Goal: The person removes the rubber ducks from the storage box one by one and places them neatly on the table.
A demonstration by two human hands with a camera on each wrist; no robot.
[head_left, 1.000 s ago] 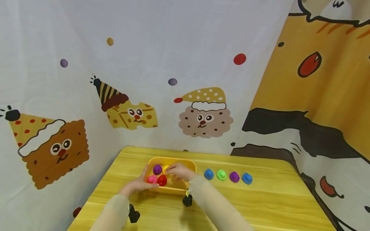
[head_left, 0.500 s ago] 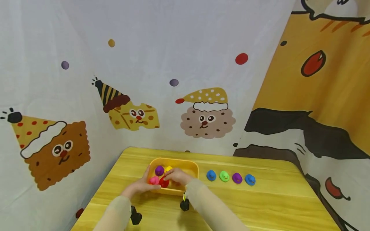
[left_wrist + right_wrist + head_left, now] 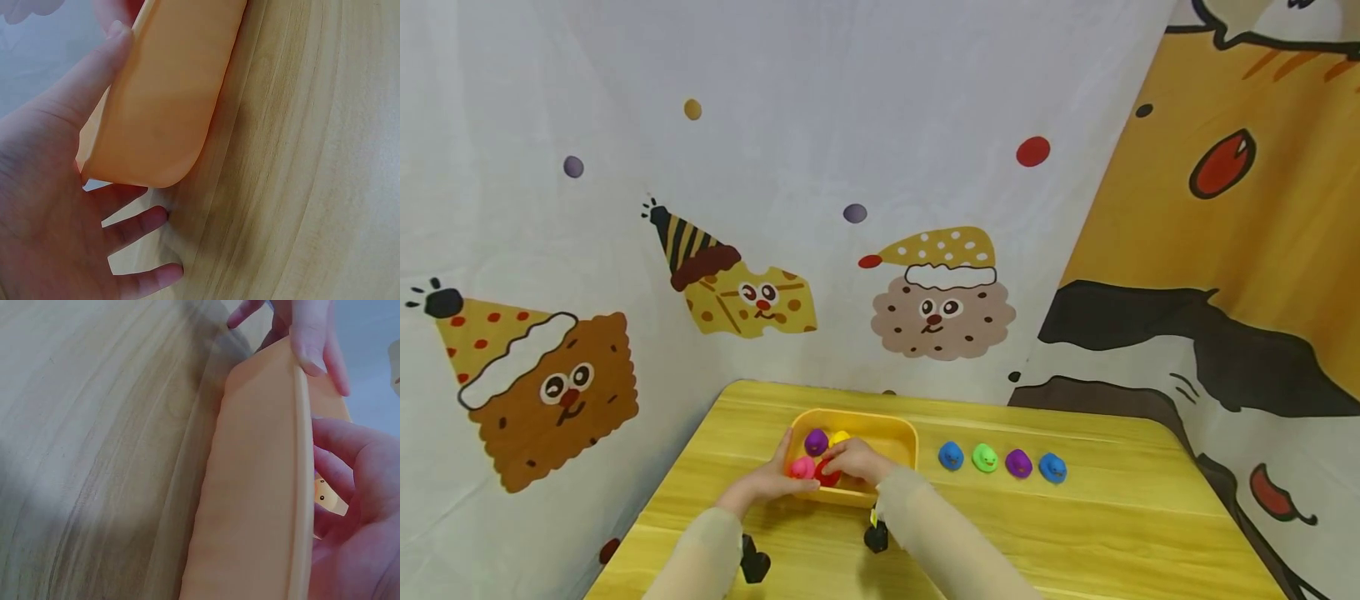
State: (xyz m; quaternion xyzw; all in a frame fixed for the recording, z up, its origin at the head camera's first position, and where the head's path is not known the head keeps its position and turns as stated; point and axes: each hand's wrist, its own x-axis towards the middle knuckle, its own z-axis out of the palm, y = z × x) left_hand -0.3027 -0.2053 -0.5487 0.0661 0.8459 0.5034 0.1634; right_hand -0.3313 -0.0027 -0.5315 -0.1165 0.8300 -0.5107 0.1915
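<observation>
A yellow plastic bin (image 3: 891, 427) stands on the table. My left hand (image 3: 767, 482) holds its near left corner, thumb along the front rim and fingers spread by the end wall. Inside, my right hand (image 3: 859, 460) pinches a red toy duck (image 3: 827, 477) from above; the bin wall hides the fingertips in the right wrist view. Around it in the bin are a pink toy duck (image 3: 802, 467), a purple toy duck (image 3: 816, 442) and a yellow toy duck (image 3: 840, 437), the last partly covered by the right hand.
To the bin's right, a row on the wooden table (image 3: 1120, 517) holds a blue duck (image 3: 951, 456), a green duck (image 3: 985, 457), a purple duck (image 3: 1018, 463) and another blue duck (image 3: 1052, 468). A printed cloth (image 3: 775, 167) hangs behind the table.
My right hand has shifted from beside the yellow duck down to the red duck. The left hand stays on the bin's corner, and the view has shifted slightly.
</observation>
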